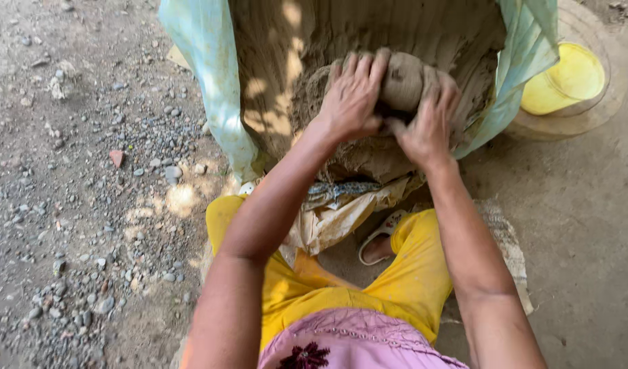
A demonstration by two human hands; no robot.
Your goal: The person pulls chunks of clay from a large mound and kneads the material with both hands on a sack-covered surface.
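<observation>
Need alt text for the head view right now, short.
Both hands, left hand and right hand, press on a lump of grey clay atop a clay mound wrapped in pale plastic sheeting. A yellow bowl sits on the right.

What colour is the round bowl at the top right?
Yellow; the bowl sits on a tan round base, seen in the head view.

Dappled daylight, soft shade, sharp focus

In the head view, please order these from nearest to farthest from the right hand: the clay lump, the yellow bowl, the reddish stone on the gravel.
From the right hand:
1. Clay lump, under the fingers, touching.
2. Yellow bowl, off to the right.
3. Reddish stone, far left on the gravel.
</observation>
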